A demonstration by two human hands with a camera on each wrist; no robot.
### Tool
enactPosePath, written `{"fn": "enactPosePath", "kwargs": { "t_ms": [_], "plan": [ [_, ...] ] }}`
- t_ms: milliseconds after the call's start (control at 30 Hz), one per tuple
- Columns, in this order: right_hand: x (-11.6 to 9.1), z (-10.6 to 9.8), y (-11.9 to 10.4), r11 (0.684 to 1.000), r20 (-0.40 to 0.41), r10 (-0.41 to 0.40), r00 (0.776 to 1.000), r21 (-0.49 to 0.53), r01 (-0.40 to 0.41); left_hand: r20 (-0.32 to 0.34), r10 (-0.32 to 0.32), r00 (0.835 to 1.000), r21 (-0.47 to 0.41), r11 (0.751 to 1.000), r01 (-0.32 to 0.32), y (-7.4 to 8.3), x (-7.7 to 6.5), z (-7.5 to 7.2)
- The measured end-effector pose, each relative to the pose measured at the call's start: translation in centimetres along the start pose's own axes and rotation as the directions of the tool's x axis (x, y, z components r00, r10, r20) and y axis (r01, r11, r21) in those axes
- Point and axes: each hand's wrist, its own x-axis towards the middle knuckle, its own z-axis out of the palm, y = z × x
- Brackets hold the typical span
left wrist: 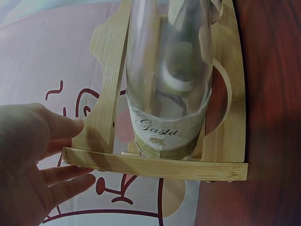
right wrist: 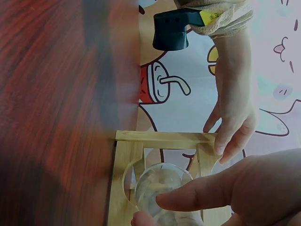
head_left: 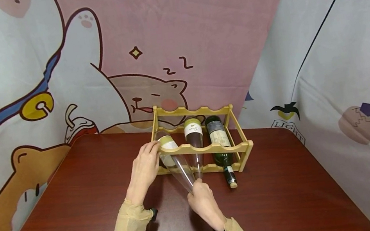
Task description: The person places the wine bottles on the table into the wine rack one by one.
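Observation:
A wooden wine rack (head_left: 211, 149) stands on the table with bottles lying in it. My left hand (head_left: 145, 164) grips its front left corner, thumb on the upper rail in the left wrist view. In the leftmost place a clear glass bottle (head_left: 179, 167) with a white and gold label (left wrist: 164, 136) lies slanted, its neck pointing toward me and to the right. My right hand (head_left: 202, 200) holds this bottle by its neck end, which the fingers hide. Beside it lie a second clear bottle (head_left: 194, 140) and a dark green bottle (head_left: 219, 138) with a cork.
The red-brown table (head_left: 281, 196) extends to both sides of the rack and in front. A cartoon-printed cloth (head_left: 213, 40) hangs close behind the rack and around the table. Both wrists wear tan wraps with dark camera mounts (right wrist: 171, 33).

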Motion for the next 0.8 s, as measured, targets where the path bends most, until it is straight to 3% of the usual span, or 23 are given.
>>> {"fn": "enactPosePath", "kwargs": {
  "t_ms": [233,800],
  "plan": [
    [0.6,0.8,-0.5,1.0,-0.052,-0.002,0.999,-0.018,0.001,-0.007,0.001,1.0,-0.006,1.0,-0.001,0.0,-0.1,0.0],
    [2.8,2.3,-1.3,0.998,-0.092,0.049,0.995,-0.027,-0.052,0.0,-0.009,1.0,-0.008,1.0,0.009,0.2,0.0,-0.2]
  ]
}}
